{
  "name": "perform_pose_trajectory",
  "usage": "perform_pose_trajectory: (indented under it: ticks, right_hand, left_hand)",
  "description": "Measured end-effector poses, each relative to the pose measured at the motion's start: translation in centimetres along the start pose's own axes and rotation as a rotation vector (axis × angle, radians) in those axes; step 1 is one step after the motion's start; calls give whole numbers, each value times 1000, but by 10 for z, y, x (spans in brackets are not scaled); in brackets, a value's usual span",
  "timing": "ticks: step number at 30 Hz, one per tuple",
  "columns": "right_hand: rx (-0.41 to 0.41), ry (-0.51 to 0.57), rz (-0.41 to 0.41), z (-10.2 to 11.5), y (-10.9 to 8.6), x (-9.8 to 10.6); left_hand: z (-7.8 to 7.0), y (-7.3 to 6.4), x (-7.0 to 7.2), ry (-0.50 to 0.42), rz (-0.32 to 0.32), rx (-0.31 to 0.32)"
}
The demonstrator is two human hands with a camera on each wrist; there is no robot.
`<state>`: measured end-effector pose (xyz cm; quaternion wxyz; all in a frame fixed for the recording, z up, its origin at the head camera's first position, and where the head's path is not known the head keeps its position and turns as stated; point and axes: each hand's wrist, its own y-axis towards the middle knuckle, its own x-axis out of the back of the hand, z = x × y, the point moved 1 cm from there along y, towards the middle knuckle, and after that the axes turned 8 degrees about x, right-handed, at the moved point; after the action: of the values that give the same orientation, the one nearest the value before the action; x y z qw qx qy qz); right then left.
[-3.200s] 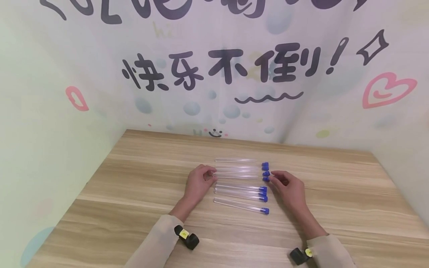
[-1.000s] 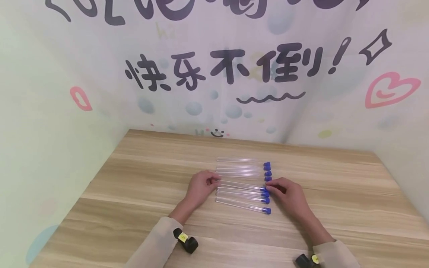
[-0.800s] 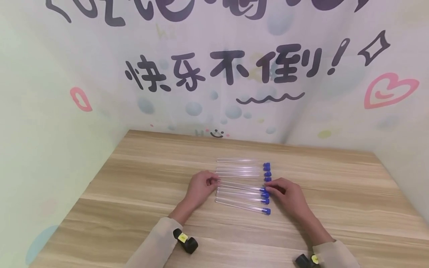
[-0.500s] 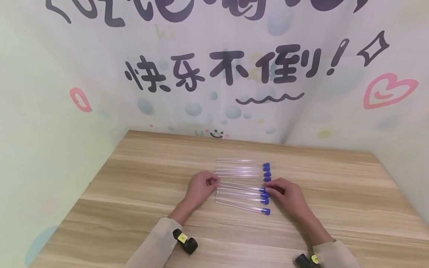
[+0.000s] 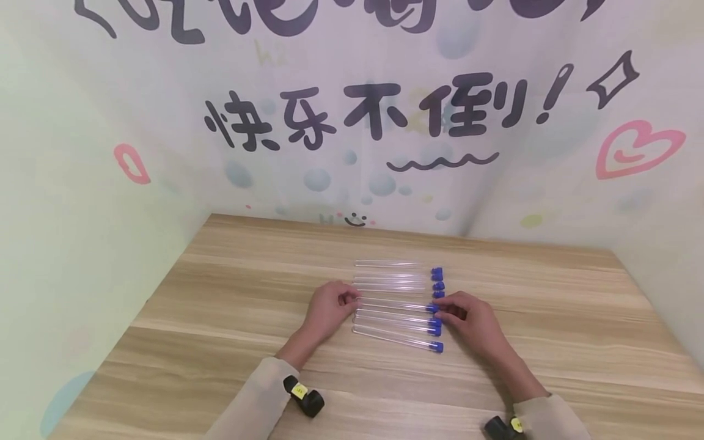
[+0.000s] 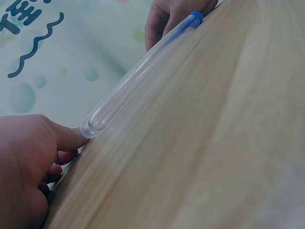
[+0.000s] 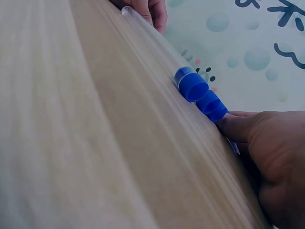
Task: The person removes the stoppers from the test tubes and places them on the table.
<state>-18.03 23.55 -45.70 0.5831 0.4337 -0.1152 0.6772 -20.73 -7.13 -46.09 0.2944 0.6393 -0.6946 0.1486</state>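
In the head view, the left hand (image 5: 329,308) and right hand (image 5: 477,321) pinch a capped tube (image 5: 396,304) at both ends among other tubes (image 5: 393,338), seemingly to align it; left-wrist, thumb (image 6: 69,137) at rounded glass; right-wrist, nearer caps (image 7: 191,84) mask fingertips

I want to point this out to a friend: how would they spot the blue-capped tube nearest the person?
On the wood-grain table, find the row of clear test tubes between the left hand and right hand. Some wear blue caps. Yours is the blue-capped tube closest to the person, its cap separated from the next by bare wood.
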Motion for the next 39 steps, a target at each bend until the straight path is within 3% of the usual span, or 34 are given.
perform_pose_trajectory:
  ticks: [14,25,39]
  right_hand:
    - [-1,8,-16,-2,-1,-1]
    - [57,57,-79,-2,-3,0]
    - [48,103,-99,2,-3,2]
  left_hand:
    - [-2,0,0,0,13,-7]
    - [-4,-1,0,-25,7,-16]
    - [-4,-1,3,-135,-39,-75]
